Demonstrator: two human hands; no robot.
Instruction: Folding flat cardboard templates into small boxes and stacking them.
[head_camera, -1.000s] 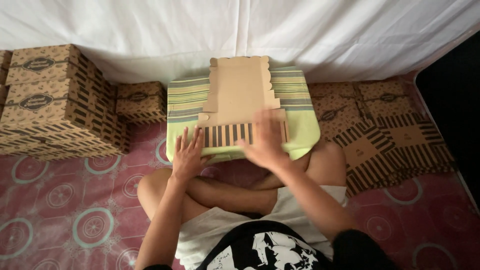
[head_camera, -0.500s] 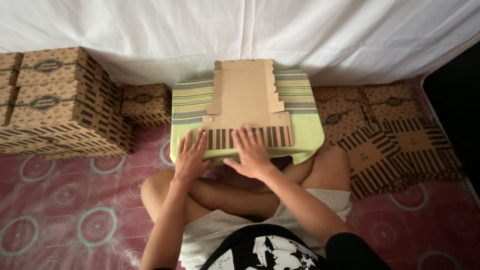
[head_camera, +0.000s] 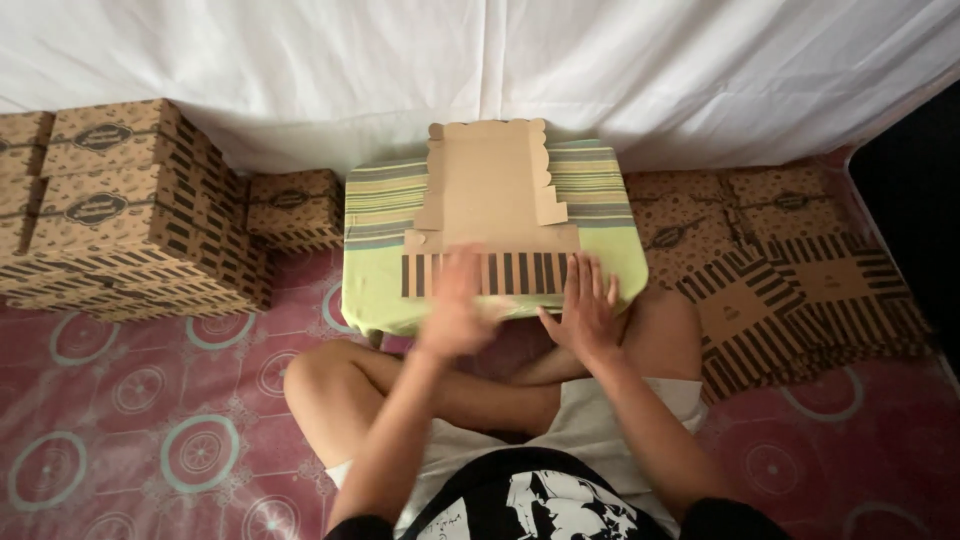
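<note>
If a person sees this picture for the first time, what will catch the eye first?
First comes the flat cardboard blank, unfolded on a small table with a striped green cloth in the middle. The left hand, blurred, and the right hand are at its striped near edge. Next come the stack of folded boxes at the left and the pile of flat blanks at the right.
</note>
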